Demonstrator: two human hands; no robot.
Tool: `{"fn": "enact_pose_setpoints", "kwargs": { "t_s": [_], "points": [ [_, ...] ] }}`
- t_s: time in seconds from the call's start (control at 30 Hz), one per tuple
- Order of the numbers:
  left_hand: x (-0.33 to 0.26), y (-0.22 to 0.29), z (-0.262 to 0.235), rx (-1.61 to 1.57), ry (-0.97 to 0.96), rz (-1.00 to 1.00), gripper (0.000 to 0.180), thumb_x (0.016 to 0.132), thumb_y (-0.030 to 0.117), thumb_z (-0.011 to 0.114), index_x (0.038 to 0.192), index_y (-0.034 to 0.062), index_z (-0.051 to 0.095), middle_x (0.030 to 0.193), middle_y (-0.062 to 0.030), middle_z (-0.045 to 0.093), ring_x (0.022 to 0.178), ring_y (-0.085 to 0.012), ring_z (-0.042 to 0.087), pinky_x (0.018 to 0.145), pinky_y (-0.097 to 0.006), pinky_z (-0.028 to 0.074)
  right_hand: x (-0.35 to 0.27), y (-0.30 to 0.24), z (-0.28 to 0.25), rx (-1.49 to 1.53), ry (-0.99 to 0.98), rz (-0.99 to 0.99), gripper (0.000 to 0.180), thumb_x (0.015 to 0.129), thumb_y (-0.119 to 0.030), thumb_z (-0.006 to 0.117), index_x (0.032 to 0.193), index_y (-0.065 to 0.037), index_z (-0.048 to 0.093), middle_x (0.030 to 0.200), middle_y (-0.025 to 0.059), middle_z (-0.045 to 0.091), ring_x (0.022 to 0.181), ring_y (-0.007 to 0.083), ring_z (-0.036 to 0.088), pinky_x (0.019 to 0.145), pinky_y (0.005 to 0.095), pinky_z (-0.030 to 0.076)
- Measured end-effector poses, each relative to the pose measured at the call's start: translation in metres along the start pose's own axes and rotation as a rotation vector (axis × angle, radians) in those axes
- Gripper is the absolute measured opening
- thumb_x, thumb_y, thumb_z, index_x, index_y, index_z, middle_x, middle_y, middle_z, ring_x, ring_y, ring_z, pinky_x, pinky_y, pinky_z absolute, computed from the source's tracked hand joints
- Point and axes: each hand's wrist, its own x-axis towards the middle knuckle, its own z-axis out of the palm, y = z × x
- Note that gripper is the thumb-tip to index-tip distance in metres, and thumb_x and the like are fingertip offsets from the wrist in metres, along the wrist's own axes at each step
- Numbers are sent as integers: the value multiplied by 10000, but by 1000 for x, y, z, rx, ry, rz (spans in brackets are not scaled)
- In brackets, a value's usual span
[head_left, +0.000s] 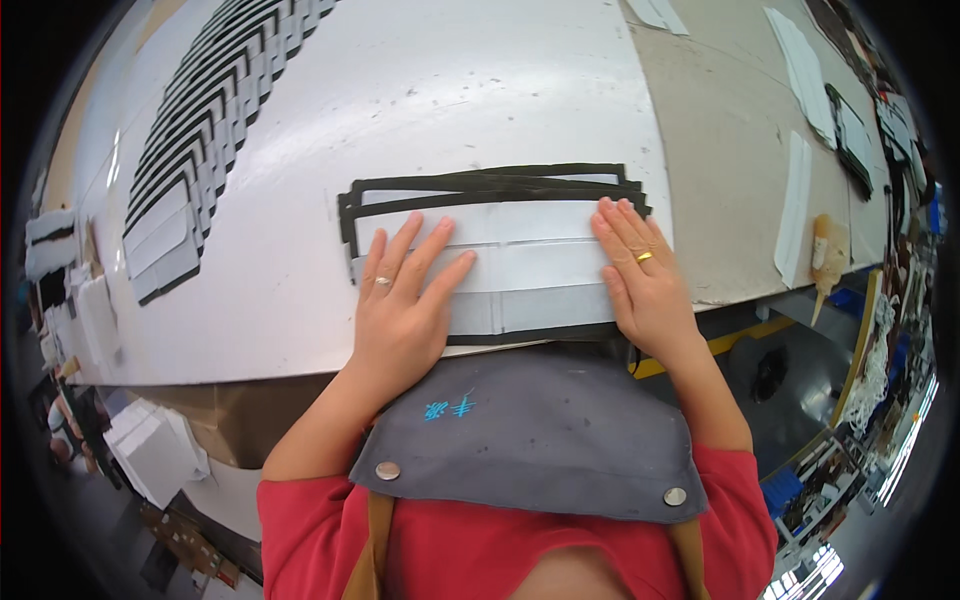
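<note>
In front of me, at the table's near edge, lies a small stack of flat white panels with black borders. The top panel has white strips across it and a greyish band along its near side. My left hand rests flat on the panel's left part, fingers spread and pointing away from me. On the right end lies my right hand, palm down, its fingers stretched out. Neither hand grasps anything. Black edges of lower panels stick out unevenly beyond the far side of the top one.
A long overlapping row of similar black-edged panels runs along the left of the white table. At right, white strips and a glue bottle lie on a beige surface. White blocks stand below the table at left.
</note>
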Motion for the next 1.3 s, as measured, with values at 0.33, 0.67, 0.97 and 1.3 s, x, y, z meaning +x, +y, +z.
{"fn": "enact_pose_setpoints", "kwargs": {
  "t_s": [0.33, 0.67, 0.97, 1.3],
  "points": [
    [1, -4, -5, -127, -23, -34, 429, 725, -71, 499, 1115, 83, 588, 1299, -101, 477, 1271, -322, 361, 1071, -512, 216, 1, -1, -6, -147, 39, -55, 391, 851, -122, 528, 1241, -122, 534, 1263, 32, 517, 1161, 207, 457, 1027, 388, 256],
    [7, 0, -16, -166, -92, -89, 305, 826, 131, 524, 1121, 81, 584, 1290, -68, 500, 1274, -286, 358, 1081, -481, 151, 75, -22, 1, 214, 151, -148, 138, 780, -92, 618, 918, -88, 613, 913, 35, 556, 917, 197, 492, 830, 338, 323],
    [2, -3, -4, 48, -31, 3, 312, 796, 197, 605, 1094, 107, 610, 1291, -56, 495, 1260, -281, 364, 1074, -499, 158, 79, -17, 18, 137, 226, -273, 101, 746, -60, 626, 821, -100, 570, 801, 15, 520, 823, 194, 473, 744, 327, 326],
    [-3, -19, -10, -124, 180, -237, 346, 846, 121, 526, 1186, 65, 506, 1363, -174, 365, 1269, -336, 303, 1047, -439, 214, 78, -18, 16, 180, 273, -289, 127, 739, -31, 625, 822, -83, 544, 819, 36, 524, 801, 208, 481, 714, 318, 350]
  ]
}}
